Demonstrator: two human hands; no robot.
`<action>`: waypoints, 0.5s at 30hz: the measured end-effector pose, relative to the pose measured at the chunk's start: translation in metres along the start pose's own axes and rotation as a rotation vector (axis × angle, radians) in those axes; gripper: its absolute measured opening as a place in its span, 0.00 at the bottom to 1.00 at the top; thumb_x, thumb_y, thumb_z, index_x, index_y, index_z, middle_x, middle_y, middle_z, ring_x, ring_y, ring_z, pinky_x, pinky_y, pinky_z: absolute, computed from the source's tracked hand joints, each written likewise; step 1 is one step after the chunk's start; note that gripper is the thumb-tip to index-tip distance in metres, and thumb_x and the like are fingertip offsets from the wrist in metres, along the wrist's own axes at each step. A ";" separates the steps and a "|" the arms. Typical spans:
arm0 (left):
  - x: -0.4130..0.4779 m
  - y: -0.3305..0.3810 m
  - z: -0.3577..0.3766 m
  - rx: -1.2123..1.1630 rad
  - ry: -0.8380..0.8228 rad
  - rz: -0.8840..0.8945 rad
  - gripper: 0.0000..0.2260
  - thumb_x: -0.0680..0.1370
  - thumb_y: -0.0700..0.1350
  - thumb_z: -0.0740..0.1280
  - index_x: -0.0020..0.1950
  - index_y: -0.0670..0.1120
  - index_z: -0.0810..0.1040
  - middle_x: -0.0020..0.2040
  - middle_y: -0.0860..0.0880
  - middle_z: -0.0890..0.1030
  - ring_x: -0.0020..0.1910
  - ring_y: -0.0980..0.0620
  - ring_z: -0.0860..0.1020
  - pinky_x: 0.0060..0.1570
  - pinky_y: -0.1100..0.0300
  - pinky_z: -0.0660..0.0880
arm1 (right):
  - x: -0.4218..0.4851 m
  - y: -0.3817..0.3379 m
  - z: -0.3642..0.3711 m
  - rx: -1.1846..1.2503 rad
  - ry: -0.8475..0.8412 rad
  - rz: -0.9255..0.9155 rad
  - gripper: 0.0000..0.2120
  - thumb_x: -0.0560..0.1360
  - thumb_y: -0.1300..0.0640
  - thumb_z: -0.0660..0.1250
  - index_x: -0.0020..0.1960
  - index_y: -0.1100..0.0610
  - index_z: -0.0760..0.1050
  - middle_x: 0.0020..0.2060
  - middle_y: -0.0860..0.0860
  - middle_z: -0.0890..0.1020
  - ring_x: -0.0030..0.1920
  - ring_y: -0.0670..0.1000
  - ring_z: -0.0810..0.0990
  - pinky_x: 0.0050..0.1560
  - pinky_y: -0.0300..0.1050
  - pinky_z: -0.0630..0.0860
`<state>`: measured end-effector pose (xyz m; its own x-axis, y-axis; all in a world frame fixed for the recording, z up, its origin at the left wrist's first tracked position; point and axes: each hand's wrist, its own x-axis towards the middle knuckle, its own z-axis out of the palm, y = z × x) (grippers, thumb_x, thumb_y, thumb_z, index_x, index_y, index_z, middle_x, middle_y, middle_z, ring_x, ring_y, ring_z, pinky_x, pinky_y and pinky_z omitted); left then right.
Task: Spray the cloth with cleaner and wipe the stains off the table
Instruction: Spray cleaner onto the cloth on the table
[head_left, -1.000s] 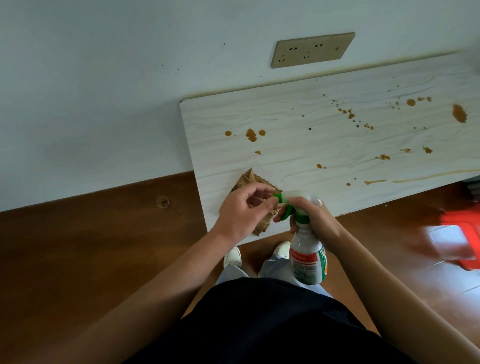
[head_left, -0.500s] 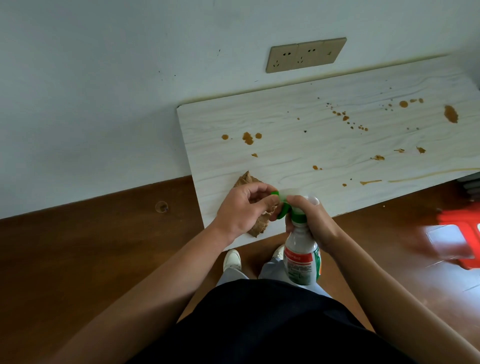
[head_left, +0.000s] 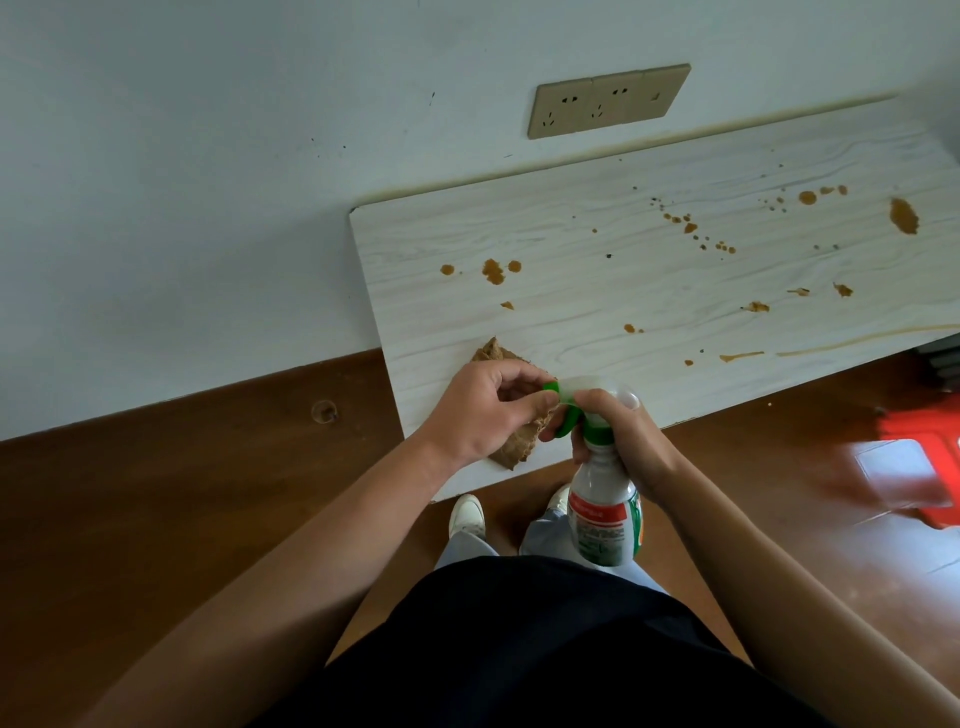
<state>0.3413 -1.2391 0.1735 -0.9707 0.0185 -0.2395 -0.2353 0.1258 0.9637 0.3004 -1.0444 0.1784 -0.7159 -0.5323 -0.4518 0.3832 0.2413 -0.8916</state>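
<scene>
A white spray bottle (head_left: 602, 514) with a green trigger and a red-and-green label is upright in front of the table's near edge; my right hand (head_left: 621, 441) grips its neck. My left hand (head_left: 480, 410) pinches the green nozzle tip at the sprayer head. Under my left hand a crumpled brown cloth (head_left: 517, 444) lies at the near left corner of the pale wood-grain table (head_left: 571, 291). Several brown stains (head_left: 493, 270) dot the tabletop, with a bigger blot (head_left: 904, 215) at the far right.
The table stands against a white wall with a beige socket panel (head_left: 608, 101) above it. Dark brown floor lies left and below. A red stool (head_left: 919, 467) stands on the floor at the right. My white shoes (head_left: 466, 514) show under the table edge.
Hands and bottle keep the same grip. The view has shifted slightly, so the table and socket sit a little lower and left in the frame.
</scene>
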 end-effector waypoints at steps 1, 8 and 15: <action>0.000 0.000 0.001 0.011 0.013 0.019 0.10 0.77 0.41 0.75 0.58 0.41 0.85 0.46 0.47 0.87 0.43 0.55 0.84 0.47 0.62 0.82 | 0.001 0.000 0.000 0.003 0.006 0.002 0.18 0.75 0.43 0.62 0.46 0.55 0.82 0.45 0.61 0.86 0.31 0.53 0.77 0.36 0.46 0.76; -0.007 -0.004 0.008 0.274 0.090 0.235 0.13 0.78 0.43 0.75 0.61 0.44 0.84 0.49 0.53 0.85 0.48 0.58 0.82 0.49 0.65 0.80 | 0.000 0.003 0.000 0.049 0.018 0.030 0.20 0.75 0.41 0.62 0.47 0.57 0.82 0.45 0.61 0.85 0.30 0.51 0.76 0.35 0.46 0.76; -0.011 -0.005 0.005 0.614 0.120 0.500 0.14 0.80 0.44 0.72 0.63 0.39 0.83 0.53 0.46 0.85 0.49 0.51 0.83 0.50 0.58 0.81 | -0.001 -0.003 0.001 0.060 -0.018 0.081 0.20 0.74 0.39 0.62 0.46 0.55 0.81 0.44 0.60 0.86 0.30 0.49 0.75 0.33 0.43 0.76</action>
<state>0.3535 -1.2350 0.1710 -0.9611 0.1142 0.2516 0.2633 0.6548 0.7084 0.3010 -1.0453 0.1813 -0.6706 -0.5277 -0.5214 0.4745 0.2351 -0.8483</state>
